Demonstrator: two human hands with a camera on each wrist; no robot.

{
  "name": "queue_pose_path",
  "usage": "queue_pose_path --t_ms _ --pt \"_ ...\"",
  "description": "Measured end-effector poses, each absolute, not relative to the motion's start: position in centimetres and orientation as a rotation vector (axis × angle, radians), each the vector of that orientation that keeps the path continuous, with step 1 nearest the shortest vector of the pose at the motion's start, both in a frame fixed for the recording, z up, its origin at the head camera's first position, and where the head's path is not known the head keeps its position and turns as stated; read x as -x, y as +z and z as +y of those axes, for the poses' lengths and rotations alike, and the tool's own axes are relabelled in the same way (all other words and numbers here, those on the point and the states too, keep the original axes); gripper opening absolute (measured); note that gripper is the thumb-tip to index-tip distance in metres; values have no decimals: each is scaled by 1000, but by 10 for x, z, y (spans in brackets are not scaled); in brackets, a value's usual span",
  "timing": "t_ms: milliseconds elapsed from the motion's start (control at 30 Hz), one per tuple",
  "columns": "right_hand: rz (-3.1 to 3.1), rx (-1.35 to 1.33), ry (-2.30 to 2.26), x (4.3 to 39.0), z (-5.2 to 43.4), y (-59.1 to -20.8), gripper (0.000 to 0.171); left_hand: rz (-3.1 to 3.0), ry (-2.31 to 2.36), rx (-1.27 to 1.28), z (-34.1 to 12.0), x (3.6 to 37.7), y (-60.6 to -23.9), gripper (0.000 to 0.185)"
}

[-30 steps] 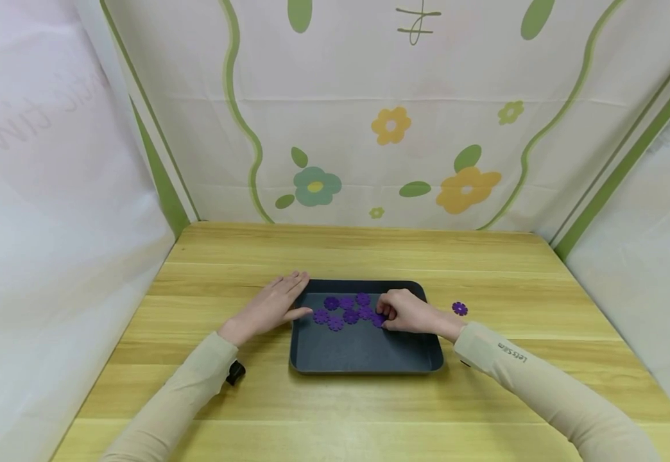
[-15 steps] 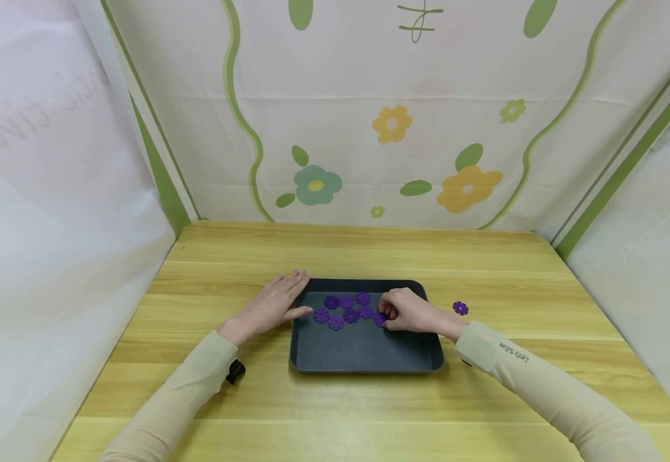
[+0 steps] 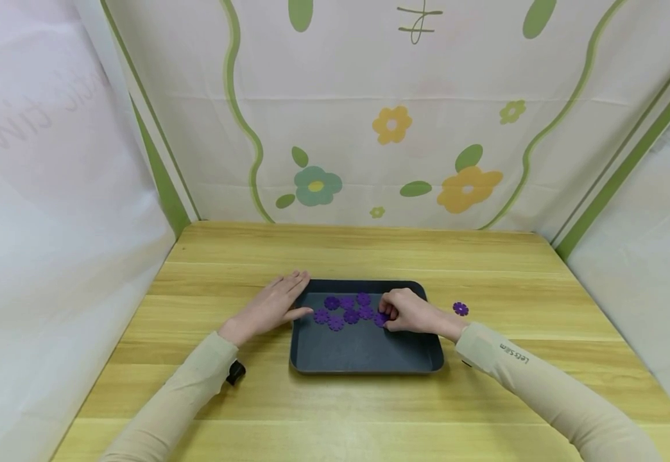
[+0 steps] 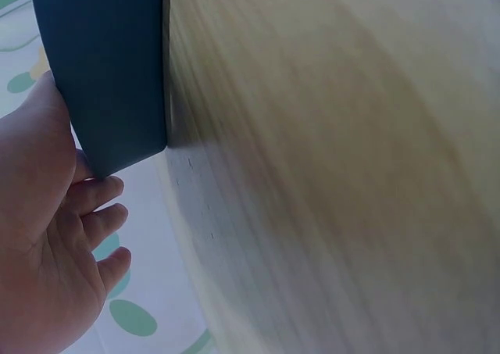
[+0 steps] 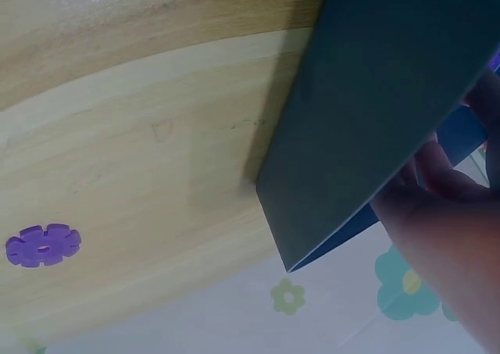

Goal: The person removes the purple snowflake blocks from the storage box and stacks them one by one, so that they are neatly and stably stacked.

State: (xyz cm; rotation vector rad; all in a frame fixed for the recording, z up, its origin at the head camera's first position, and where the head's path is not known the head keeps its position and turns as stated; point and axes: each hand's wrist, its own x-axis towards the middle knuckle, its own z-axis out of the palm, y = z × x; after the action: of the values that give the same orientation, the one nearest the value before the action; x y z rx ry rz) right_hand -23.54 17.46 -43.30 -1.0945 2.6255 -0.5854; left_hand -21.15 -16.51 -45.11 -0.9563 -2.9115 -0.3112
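A dark grey tray (image 3: 364,350) lies on the wooden table, with several purple flower-shaped interlocking discs (image 3: 350,316) in a cluster in its upper middle. My left hand (image 3: 271,301) rests on the tray's left rim at the far corner, fingers extended, thumb reaching over the edge. Inside the tray's right part my right hand (image 3: 410,311) pinches a purple interlocking disc (image 3: 380,319) with curled fingers, beside the cluster. Tray walls hide most of the right fingertips in the right wrist view. One loose interlocking disc (image 3: 460,308) lies on the table right of the tray.
The wooden table (image 3: 335,417) is enclosed by white fabric walls (image 3: 335,128) printed with flowers and leaves. A small black device (image 3: 235,372) sits at the left wrist. The tray's raised rim surrounds the discs.
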Motion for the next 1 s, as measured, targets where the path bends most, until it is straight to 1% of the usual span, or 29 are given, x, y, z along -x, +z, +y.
queue_pose_path --t_ms 667,833,1000 --pt "2627 1048 -607 236 175 -432 19 -2919 -338 945 -164 211 -452 77" --pt "2632 1073 -644 235 176 -431 8 -2914 -327 942 -164 210 -451 76" --pt "2616 1108 -630 234 176 -429 6 -2914 -331 946 -164 210 -452 76"
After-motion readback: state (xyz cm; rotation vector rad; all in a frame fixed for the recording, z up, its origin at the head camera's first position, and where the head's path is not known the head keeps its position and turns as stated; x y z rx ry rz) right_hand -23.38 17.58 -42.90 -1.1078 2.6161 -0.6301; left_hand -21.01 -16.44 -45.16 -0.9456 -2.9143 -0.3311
